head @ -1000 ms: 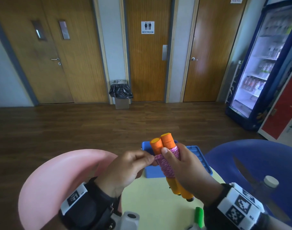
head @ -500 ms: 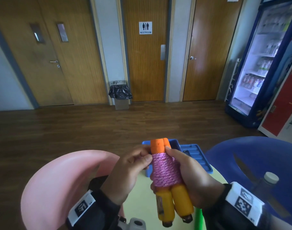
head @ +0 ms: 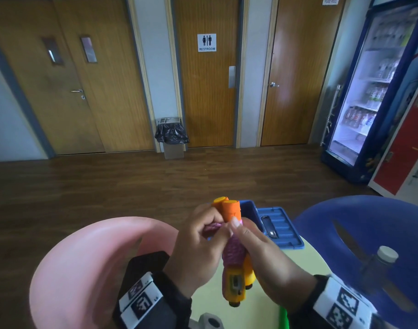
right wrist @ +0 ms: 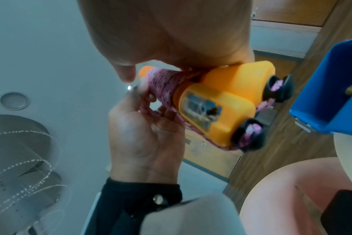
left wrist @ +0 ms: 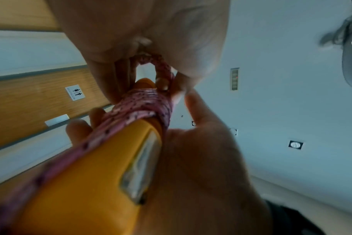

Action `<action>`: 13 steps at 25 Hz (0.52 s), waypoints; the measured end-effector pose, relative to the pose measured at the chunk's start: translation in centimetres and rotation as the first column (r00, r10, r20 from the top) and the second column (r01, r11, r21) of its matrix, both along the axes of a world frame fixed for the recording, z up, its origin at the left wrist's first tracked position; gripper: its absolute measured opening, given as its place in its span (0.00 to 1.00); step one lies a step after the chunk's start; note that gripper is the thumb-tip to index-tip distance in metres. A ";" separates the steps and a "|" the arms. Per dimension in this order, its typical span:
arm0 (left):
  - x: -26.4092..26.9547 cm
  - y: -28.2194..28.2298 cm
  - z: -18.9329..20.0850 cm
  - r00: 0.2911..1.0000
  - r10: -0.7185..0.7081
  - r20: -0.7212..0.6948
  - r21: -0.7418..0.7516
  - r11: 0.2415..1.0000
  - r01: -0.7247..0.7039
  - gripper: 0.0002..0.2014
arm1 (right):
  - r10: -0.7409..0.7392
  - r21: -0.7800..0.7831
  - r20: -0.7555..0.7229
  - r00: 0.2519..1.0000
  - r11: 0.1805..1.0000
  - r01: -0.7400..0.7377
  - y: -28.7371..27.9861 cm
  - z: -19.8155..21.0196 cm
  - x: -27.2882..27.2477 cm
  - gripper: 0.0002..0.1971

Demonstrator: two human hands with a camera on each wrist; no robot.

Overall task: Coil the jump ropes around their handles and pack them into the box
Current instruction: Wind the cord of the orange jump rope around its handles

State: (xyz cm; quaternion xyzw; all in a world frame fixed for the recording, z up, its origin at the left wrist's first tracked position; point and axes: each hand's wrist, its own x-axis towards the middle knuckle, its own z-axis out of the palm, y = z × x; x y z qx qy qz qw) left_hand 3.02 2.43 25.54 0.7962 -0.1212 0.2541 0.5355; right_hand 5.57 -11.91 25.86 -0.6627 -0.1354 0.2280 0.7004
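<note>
Two orange-yellow jump rope handles [head: 234, 281] are held side by side above the table, with pink rope [head: 234, 250] coiled tightly round their middle. My right hand [head: 243, 231] grips the bundle from the right, thumb on the coil's upper end. My left hand [head: 216, 227] pinches a short loop of the pink rope [left wrist: 161, 66] at the top of the coil. One handle shows a small counter window [right wrist: 199, 106]. The open blue box [head: 248, 207] stands just behind the hands, its lid [head: 279, 226] lying flat to the right.
A pale round table [head: 286, 264] lies under the hands. A pink chair [head: 84, 257] with a black object [head: 146, 264] on it stands left, a blue chair [head: 369, 229] right. A capped bottle [head: 379, 262] and a green item [head: 284, 317] are near my right wrist.
The bundle has tilted so its bottom ends point toward me. My left fingers have drawn a small loop of rope out at the coil's top. My right hand keeps its grip.
</note>
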 end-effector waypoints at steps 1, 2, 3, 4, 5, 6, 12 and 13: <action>-0.1 -0.5 0.3 1.000 0.002 0.014 0.021 1.000 -0.002 0.16 | -0.009 0.023 0.002 1.000 1.000 0.009 0.0 -0.2 -0.2 0.39; -0.1 -1.0 0.3 1.000 -0.023 0.013 0.014 1.000 0.023 0.16 | -0.021 0.040 0.000 1.000 0.999 0.021 -0.1 -0.3 -0.3 0.42; -0.1 -1.3 0.3 0.998 -0.061 -0.004 0.007 0.998 0.061 0.17 | -0.026 0.049 0.004 1.000 0.998 0.026 -0.1 -0.5 -0.3 0.46; -0.1 -1.5 0.3 0.998 -0.067 -0.003 0.028 0.997 0.067 0.19 | -0.026 0.047 0.019 0.999 0.999 0.025 -0.1 -0.4 -0.4 0.48; -0.1 -1.5 -0.1 0.998 -0.064 0.010 0.061 0.996 0.063 0.20 | -0.034 0.035 0.043 0.999 0.999 0.032 -0.1 -0.3 -0.4 0.48; -0.1 -1.5 -0.2 0.998 -0.064 0.013 0.056 0.996 0.064 0.21 | -0.040 0.020 0.072 0.997 0.999 0.039 -0.3 -0.1 -0.4 0.45; 0.3 -1.7 1.8 0.953 -0.181 -0.244 -0.109 0.981 0.159 0.09 | -0.084 0.020 0.130 0.988 0.996 0.082 -1.8 0.7 0.5 0.31; 0.6 -2.0 2.0 0.946 -0.203 -0.254 -0.156 0.974 0.167 0.13 | -0.089 0.016 0.131 0.987 0.996 0.087 -2.2 0.7 0.8 0.30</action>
